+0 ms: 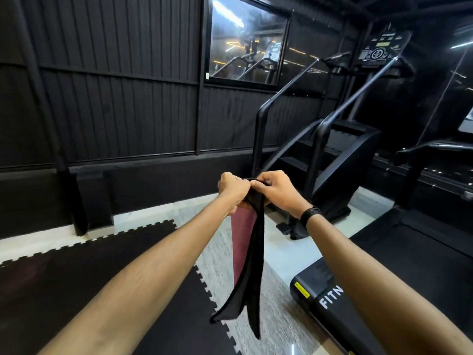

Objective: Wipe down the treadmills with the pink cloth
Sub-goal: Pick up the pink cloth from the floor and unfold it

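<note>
Preparation step: your left hand (231,187) and right hand (275,193) both grip the hanging black cloth (252,265) and pink cloth (242,239), so next free the pink one for the treadmill (399,254).

Dim gym interior, black walls swallowing most detail, while both forearms at centre frame catch bright, even light from above and behind the camera. Glare and streaked ceiling-light reflections fill the window (245,44) at upper centre; another light streak glints at upper right. The pale floor (279,254) at lower centre smears with motion blur. Wide-angle distortion bends wall lines at the left edge
</note>
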`<state>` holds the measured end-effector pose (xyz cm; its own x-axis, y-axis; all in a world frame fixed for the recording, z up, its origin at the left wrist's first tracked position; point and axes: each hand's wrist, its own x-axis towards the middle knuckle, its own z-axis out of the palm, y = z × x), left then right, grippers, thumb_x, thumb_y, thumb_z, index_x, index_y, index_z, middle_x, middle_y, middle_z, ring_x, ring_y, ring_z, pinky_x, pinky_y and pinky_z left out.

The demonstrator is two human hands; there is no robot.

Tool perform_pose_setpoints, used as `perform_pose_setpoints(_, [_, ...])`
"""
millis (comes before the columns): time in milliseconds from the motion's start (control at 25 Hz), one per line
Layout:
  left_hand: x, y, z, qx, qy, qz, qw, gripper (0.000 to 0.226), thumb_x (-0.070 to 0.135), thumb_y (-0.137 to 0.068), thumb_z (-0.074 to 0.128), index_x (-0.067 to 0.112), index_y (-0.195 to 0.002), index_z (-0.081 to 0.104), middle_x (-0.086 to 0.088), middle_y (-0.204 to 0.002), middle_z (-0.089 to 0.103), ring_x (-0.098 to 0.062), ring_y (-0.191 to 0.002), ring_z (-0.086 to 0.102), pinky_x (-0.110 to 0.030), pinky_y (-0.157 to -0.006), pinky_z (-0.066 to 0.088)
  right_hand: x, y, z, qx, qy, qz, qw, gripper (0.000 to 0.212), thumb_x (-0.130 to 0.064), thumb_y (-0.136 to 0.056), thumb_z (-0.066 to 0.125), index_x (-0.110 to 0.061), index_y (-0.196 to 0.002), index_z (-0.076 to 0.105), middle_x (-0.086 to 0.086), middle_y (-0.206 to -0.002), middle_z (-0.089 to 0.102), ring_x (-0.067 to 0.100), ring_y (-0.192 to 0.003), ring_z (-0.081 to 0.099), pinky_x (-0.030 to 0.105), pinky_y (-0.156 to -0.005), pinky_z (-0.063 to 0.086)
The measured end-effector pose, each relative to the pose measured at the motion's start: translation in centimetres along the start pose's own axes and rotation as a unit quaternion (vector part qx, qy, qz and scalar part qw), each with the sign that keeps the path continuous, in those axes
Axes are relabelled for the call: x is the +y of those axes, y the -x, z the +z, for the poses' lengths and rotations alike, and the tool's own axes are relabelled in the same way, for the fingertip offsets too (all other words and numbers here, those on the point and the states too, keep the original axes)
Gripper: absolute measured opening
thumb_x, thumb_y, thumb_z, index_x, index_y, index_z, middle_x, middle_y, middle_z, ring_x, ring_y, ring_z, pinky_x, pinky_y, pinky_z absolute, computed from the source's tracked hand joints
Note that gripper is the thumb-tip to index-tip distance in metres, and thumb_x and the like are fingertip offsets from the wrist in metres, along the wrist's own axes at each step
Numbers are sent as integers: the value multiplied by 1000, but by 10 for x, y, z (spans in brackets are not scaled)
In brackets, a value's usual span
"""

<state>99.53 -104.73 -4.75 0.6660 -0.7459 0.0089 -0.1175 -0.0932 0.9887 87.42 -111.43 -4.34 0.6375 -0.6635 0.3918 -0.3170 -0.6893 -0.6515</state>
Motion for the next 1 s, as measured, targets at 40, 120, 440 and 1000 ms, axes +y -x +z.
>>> perform_pose_setpoints(40, [2, 4, 3, -4, 18, -1, 1000, 6, 5, -83, 57, 7, -80, 62, -15, -105, 65, -36, -88, 69, -44, -49, 60, 4, 3, -4, -5, 5, 2, 1000, 22, -18, -96, 66, -4, -79, 66, 22, -75, 69, 37, -68, 70, 49, -62, 61])
perform_pose_setpoints(120, [6, 10, 8, -15, 39, 0, 999, 10, 1, -85, 55, 8, -81, 62, -14, -101, 64, -36, -82, 70, -44, -45, 58, 13, 9, -13, -12, 37, -9, 999, 18, -15, -96, 66, -10, -79, 66, 16, -71, 68, 30, -64, 68, 48, -62, 60])
perform_pose_setpoints(440, [16, 15, 24, -48, 73, -6, 996, 14, -5, -78, 57, -12, -86, 66, -25, -86, 69, -39, -66, 72, -50, -50, 59, 32, 21, -22, 4, 41, -8, 999, 21, -21, -95, 63, -8, -82, 73, 14, -74, 70, 31, -71, 66, 52, -66, 56])
perform_pose_setpoints(1000, [-7, -8, -25, -151, -502, 135, 841, 37, 30, -76, 64, 29, -113, 65, 1, -87, 74, -19, -75, 73, -28, -72, 47, 52, 28, -81, -33, 53, 23, 998, 19, -5, -90, 59, -12, -94, 76, 4, -89, 74, 12, -82, 66, 25, -73, 51])
